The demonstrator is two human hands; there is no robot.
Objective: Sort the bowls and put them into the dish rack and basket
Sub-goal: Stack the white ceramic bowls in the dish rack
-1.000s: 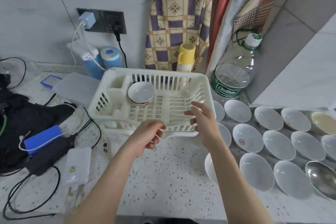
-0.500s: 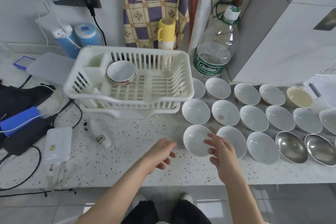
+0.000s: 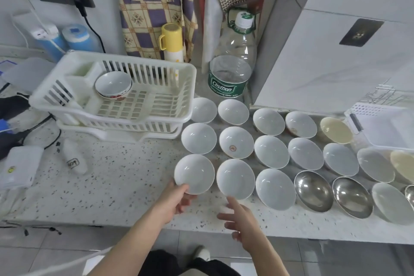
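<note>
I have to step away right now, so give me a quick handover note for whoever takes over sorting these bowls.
Left hand: fingers on the near rim of the front-left white bowl, which is not clearly lifted yet. Right hand: open, empty, just short of the next white bowl.
Done: one bowl with a red-patterned outside sits in the white dish rack.
Left: about twenty bowls on the counter, mostly white, several steel, two cream.
The white basket at far right looks empty where it shows.
</note>
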